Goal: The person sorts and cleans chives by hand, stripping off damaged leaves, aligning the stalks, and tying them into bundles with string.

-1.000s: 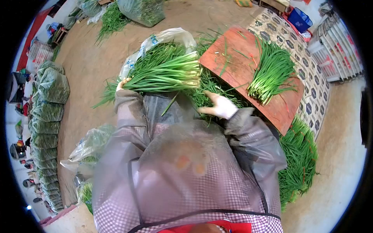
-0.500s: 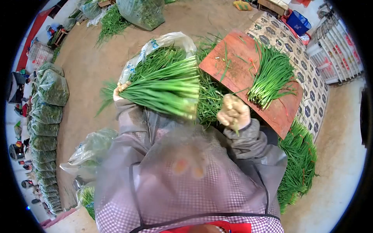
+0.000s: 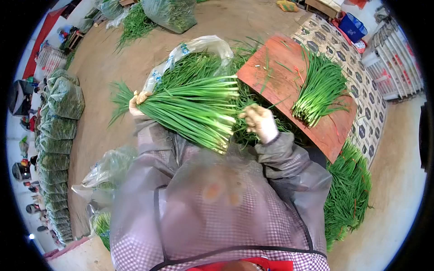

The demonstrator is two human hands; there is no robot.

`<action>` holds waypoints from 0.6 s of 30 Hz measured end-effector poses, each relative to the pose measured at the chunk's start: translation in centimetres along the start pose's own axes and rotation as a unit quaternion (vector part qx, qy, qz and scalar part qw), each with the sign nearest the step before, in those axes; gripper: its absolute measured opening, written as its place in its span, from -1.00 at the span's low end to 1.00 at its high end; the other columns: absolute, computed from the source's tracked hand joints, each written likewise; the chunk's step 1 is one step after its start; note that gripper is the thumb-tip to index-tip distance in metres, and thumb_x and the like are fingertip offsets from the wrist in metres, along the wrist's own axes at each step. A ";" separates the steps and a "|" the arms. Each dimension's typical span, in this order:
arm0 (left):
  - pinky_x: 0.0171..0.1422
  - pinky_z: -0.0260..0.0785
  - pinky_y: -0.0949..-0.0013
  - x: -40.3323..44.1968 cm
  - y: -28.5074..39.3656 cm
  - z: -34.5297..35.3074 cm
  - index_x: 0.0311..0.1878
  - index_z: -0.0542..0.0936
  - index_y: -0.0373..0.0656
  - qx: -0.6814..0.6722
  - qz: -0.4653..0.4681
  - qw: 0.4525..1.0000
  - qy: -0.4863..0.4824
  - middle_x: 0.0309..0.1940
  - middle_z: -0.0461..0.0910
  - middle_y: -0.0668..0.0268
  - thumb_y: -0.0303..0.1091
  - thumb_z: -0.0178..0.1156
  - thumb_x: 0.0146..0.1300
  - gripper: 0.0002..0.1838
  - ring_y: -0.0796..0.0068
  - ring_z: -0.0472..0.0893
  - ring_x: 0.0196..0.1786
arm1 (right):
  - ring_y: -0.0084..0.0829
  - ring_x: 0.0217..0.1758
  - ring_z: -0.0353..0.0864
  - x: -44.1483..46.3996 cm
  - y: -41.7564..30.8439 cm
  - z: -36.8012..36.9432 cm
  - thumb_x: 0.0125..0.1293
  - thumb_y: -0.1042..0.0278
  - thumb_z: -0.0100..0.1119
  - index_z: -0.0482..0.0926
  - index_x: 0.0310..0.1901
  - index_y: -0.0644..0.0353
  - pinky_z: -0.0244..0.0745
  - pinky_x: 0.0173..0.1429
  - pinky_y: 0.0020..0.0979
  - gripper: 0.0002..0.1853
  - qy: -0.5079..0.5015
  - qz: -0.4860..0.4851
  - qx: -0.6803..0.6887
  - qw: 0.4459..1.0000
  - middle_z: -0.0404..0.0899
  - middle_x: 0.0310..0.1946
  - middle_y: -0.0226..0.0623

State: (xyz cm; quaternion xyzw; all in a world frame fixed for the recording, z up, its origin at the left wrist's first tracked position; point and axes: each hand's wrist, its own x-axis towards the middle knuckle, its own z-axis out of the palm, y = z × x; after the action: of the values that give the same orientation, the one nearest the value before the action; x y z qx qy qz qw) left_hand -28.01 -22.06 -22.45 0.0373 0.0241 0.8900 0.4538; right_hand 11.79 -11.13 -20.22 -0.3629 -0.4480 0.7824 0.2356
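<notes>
Head view: left hand (image 3: 137,103) is clamped round the leafy end of the green bunch (image 3: 192,106), just left of centre frame. Right hand (image 3: 261,123) curls near the stem ends (image 3: 227,119); can't tell if it's pinching anything. Probably light, bendy, bruisable; I'd grip mid-bundle.

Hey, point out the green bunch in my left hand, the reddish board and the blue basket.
Held green bunch (image 3: 194,103): head view, middle of its stalks.
Reddish board (image 3: 283,85): head view, bare part of its top.
Blue basket (image 3: 352,28): head view, its side.
</notes>
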 end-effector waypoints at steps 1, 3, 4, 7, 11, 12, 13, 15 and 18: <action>-0.01 0.40 0.27 -0.2 -0.1 0.3 -0.29 0.53 -0.27 0.000 0.004 1.000 -0.001 -0.65 0.33 0.38 -0.56 0.06 0.07 -0.87 0.49 0.36 -0.51 | -0.76 -0.64 0.22 -0.3 -0.3 -1.3 0.38 0.20 0.04 0.52 -0.16 0.23 0.27 -0.55 -0.64 -0.76 0.018 -0.016 0.026 0.999 0.41 -0.56 -0.58; 0.00 0.40 0.27 -0.3 -0.6 1.2 -0.30 0.52 -0.27 0.031 -0.001 0.999 -0.043 -0.66 0.30 0.39 -0.58 0.06 0.06 -0.88 0.49 0.35 -0.51 | -0.75 -0.69 0.17 -1.2 -0.9 -3.5 0.38 0.17 0.06 0.51 -0.23 0.23 0.27 -0.55 -0.62 -0.74 0.077 -0.041 0.035 0.996 0.37 -0.62 -0.59; 0.01 0.39 0.28 -0.6 -1.1 2.1 -0.29 0.50 -0.27 0.021 -0.009 0.999 -0.048 -0.65 0.29 0.39 -0.58 0.05 0.06 -0.88 0.49 0.35 -0.51 | -0.73 -0.70 0.16 -1.1 -0.2 -5.0 0.38 0.16 0.06 0.52 -0.23 0.24 0.29 -0.55 -0.59 -0.72 0.064 -0.045 0.071 0.994 0.34 -0.64 -0.59; 0.01 0.37 0.30 -0.3 -1.1 2.5 -0.28 0.47 -0.26 0.015 -0.022 0.996 -0.082 -0.64 0.29 0.40 -0.56 0.04 0.08 -0.88 0.49 0.35 -0.50 | -0.41 -0.51 0.58 -0.9 1.9 -8.9 0.32 0.10 0.13 0.50 -0.09 0.30 0.48 -0.35 -0.38 -0.62 -0.014 0.084 -0.181 0.980 0.60 -0.42 -0.25; 0.00 0.34 0.32 0.1 -1.5 3.5 -0.28 0.45 -0.24 0.009 -0.066 0.987 -0.146 -0.64 0.27 0.40 -0.55 0.04 0.08 -0.89 0.50 0.34 -0.49 | -0.18 -0.09 0.66 -1.3 2.3 -8.4 0.20 -0.02 0.22 0.47 0.15 0.23 0.53 -0.05 -0.18 -0.41 0.064 -0.039 -0.686 0.723 0.64 -0.17 -0.01; 0.00 0.33 0.32 -0.1 -1.7 3.9 -0.29 0.44 -0.23 0.020 -0.069 0.986 -0.150 -0.64 0.26 0.40 -0.54 0.03 0.09 -0.90 0.50 0.33 -0.48 | -0.26 -0.17 0.66 -1.4 0.4 -7.1 0.22 0.05 0.20 0.53 0.07 0.23 0.53 -0.10 -0.24 -0.51 0.055 -0.012 -0.548 0.834 0.65 -0.25 -0.08; -0.01 0.32 0.32 -0.2 -2.0 4.4 -0.29 0.43 -0.22 0.031 -0.074 0.985 -0.154 -0.65 0.25 0.40 -0.54 0.03 0.09 -0.90 0.51 0.33 -0.48 | -0.34 -0.25 0.66 -1.8 -2.7 -4.7 0.25 0.12 0.18 0.58 -0.01 0.24 0.52 -0.15 -0.31 -0.60 0.045 0.015 -0.392 0.919 0.66 -0.32 -0.15; 0.02 0.32 0.29 -0.6 -2.8 5.7 -0.28 0.42 -0.21 0.048 -0.077 0.982 -0.164 -0.64 0.26 0.41 -0.53 0.02 0.10 -0.90 0.51 0.32 -0.48 | -0.47 -0.39 0.59 -2.9 -7.3 0.1 0.26 0.22 0.16 0.63 -0.14 0.26 0.49 -0.24 -0.40 -0.72 0.012 -0.040 -0.257 0.966 0.63 -0.45 -0.26; -0.03 0.29 0.37 -1.1 -4.8 8.3 -0.30 0.41 -0.18 0.086 -0.082 0.979 -0.166 -0.66 0.24 0.44 -0.53 0.02 0.09 -0.91 0.54 0.31 -0.49 | -0.32 -0.35 0.62 -1.1 -8.5 5.3 0.22 0.15 0.19 0.63 -0.13 0.19 0.50 -0.20 -0.32 -0.69 -0.064 -0.245 -0.360 0.898 0.63 -0.43 -0.22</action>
State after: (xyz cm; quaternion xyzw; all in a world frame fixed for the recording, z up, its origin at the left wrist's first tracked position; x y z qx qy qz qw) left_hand -22.75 -20.11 -14.65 0.2212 0.0280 0.8260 0.5176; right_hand 8.71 -10.53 -10.60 -0.2511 -0.7881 0.5063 0.2440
